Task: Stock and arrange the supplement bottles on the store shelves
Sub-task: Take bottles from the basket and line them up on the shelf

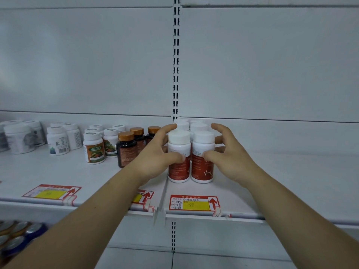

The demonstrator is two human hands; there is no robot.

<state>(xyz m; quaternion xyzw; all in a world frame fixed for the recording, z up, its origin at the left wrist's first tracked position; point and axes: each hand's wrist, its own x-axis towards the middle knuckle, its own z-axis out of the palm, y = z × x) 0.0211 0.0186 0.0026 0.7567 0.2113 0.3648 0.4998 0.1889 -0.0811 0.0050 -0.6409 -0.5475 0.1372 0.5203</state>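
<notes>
Bare forearms come in from the bottom edge, so starting there. My view from the remote seat: the left hand (155, 158) is curled round the left front bottle (178, 169), a white-capped plastic bottle with a red-and-white label, thumb on the label. The right hand (231, 158) cups the right front bottle (203, 169), same kind, thumb on its label too.

The pair stands upright and touching, heading two rows of matching bottles (198, 126) on the white metal shelf (281, 181).

I'd squeeze both evenly and square them above the red-and-yellow price tag (192, 203), labels forward, no tipping. Mind the left knuckles: dark amber bottles with copper caps (126, 150) stand just beside them. White bottles with fruit labels (94, 150) stand further left.
</notes>
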